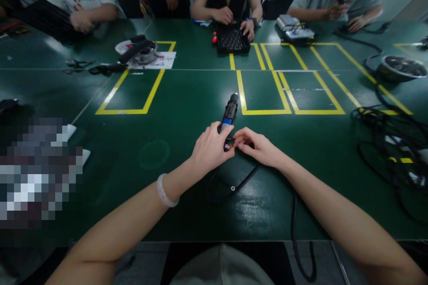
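A slim, dark power tool (pixel 230 107) with a blue band lies on the green table, its narrow metal tip pointing away from me. My left hand (pixel 211 148) is wrapped around its near end. Small red and orange parts, perhaps wires (pixel 228 146), show at that end between my two hands. My right hand (pixel 256 146) is closed in a pinch against these parts; what its fingertips hold is too small to make out. A black cord (pixel 249 176) curves over the table beneath my hands. On the table nearby lies a small pale ring (pixel 233 188).
Yellow tape outlines (pixel 264 111) mark the table (pixel 187 93). Tangled black cables (pixel 377 142) and a round metal-rimmed part (pixel 401 69) are at right. Across sit several people, one with hands at a black compartment tray (pixel 233 48). Tools on paper (pixel 167 60) lie far left.
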The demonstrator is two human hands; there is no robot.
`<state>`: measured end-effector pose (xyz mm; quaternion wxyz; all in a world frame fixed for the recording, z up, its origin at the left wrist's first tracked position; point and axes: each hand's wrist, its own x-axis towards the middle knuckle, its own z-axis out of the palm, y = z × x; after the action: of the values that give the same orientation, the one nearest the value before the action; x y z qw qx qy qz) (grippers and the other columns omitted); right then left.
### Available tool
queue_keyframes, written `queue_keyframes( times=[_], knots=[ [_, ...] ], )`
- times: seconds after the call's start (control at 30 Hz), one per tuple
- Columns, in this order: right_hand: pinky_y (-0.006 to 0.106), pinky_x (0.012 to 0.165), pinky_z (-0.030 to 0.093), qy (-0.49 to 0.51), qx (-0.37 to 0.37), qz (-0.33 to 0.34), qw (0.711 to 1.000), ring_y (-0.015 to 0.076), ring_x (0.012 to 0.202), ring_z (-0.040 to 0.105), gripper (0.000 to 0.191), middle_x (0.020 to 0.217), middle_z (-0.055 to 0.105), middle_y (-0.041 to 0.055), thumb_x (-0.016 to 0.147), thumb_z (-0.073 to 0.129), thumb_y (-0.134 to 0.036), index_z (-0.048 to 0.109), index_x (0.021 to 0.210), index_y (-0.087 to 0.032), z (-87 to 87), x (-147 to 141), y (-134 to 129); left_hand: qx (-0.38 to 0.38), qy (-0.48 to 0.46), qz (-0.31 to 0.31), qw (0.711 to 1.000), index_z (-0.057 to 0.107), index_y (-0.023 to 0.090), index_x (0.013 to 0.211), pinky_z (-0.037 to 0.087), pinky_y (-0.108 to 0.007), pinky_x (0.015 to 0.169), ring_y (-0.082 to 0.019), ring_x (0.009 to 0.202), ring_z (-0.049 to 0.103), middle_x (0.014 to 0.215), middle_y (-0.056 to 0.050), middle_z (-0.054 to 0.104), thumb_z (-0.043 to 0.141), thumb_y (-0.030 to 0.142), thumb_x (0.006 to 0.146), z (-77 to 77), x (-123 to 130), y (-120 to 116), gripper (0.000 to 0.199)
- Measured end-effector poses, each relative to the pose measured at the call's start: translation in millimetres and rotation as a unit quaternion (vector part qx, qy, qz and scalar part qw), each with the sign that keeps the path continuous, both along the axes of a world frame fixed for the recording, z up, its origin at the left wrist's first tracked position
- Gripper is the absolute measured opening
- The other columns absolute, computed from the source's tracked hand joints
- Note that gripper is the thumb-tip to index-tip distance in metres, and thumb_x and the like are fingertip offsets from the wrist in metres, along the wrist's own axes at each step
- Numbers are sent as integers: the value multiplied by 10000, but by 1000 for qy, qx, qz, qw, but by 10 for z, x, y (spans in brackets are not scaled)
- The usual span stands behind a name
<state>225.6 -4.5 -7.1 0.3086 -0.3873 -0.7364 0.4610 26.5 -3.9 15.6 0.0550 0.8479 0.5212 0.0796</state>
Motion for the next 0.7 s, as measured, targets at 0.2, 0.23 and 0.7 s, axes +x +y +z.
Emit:
queue_keyframes(
  times=[0.2, 0.23, 0.7],
  knots=[
    [269, 588, 492, 83, -101, -63, 989, 130, 644, 609, 173, 820, 682, 43, 921, 565, -307, 594, 1019, -167, -46, 232, 172, 11, 36, 10, 999, 480, 270, 1449, 516, -415, 918, -299, 1123, 573, 1371, -125, 481, 594, 409, 850, 46, -348, 106, 625],
    [267, 573, 489, 91, -109, -76, 987, 128, 631, 606, 180, 803, 679, 41, 920, 570, -321, 601, 1006, -166, -50, 257, 190, 11, 41, 17, 999, 475, 277, 1455, 519, -414, 914, -297, 1120, 576, 1379, -119, 480, 585, 421, 854, 49, -444, 139, 628],
    [245, 548, 455, 93, -125, -92, 983, 116, 617, 595, 203, 766, 679, 31, 917, 592, -362, 630, 958, -167, -98, 240, 199, -14, 75, 159, 984, 381, 153, 1526, 345, -434, 1117, -312, 1340, 430, 1463, -159, 445, 522, 440, 917, -117, -2267, 1020, 688]
  ],
)
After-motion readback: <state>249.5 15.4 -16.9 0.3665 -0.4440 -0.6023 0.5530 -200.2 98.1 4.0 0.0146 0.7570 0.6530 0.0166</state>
